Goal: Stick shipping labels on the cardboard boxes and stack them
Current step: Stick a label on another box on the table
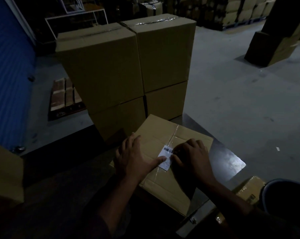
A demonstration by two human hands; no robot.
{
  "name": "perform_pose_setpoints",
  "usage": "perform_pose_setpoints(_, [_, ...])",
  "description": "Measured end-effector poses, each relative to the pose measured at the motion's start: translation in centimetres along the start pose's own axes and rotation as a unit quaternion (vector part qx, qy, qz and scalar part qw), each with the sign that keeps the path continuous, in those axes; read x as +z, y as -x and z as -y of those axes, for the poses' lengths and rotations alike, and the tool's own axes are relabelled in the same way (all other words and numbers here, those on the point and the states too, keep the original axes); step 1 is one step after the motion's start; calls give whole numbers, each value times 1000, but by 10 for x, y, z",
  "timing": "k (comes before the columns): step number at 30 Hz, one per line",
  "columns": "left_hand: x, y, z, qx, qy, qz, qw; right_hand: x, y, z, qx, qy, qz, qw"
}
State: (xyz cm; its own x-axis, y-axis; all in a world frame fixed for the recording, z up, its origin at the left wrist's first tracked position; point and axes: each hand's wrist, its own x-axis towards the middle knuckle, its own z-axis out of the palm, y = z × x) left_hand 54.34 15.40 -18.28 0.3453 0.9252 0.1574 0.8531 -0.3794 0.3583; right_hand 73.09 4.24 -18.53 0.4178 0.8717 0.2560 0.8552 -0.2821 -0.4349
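1. Dimly lit, head view: a sealed cardboard box (pixel 164 163) lies flat at lower centre of the frame, on a shiny metal table (pixel 230 157).
2. Shipping label (pixel 165 156), white with a barcode, sits on the box top just beside the tape seam.
3. Left hand (pixel 133 156) rests spread on the lid, fingers wide, thumb pressing the label's near-left edge.
4. Right hand (pixel 190 156) covers the label's right edge, fingers bent down onto it; whether they pinch or only press, I cannot tell.
5. Stacked boxes (pixel 128 66), two columns and two high, stand at centre and upper centre, touching the worked box's far side.
6. Judgement: label is thin and limp, likely to wrinkle, so smooth it outward. Box looks stiff and bulky; take it by opposite bottom edges with both hands.
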Motion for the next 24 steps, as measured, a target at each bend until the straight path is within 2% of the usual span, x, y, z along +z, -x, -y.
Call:
perform_pose_setpoints(7, [-2, 1, -1, -2, 17, 6, 1000, 3, 4, -3, 9, 19, -20, 1000])
perform_pose_setpoints(14, [-5, 1, -1, -9, 25, -1, 1000, 2, 41, 17, 92, -22, -81, 992])
perform_pose_setpoints(17, [-3, 0, 0, -22, 18, -3, 1000, 5, 49, 24, 125, -43, -79, 988])
perform_pose_setpoints(20, [-2, -1, 6, -51, 18, -19, 998, 4, 35, 19, 82, -49, -64, 993])
perform_pose_setpoints(24, [-6, 7, 25, -126, 47, -46, 990, 0, -1, 11, -6, -16, 14, 1000])
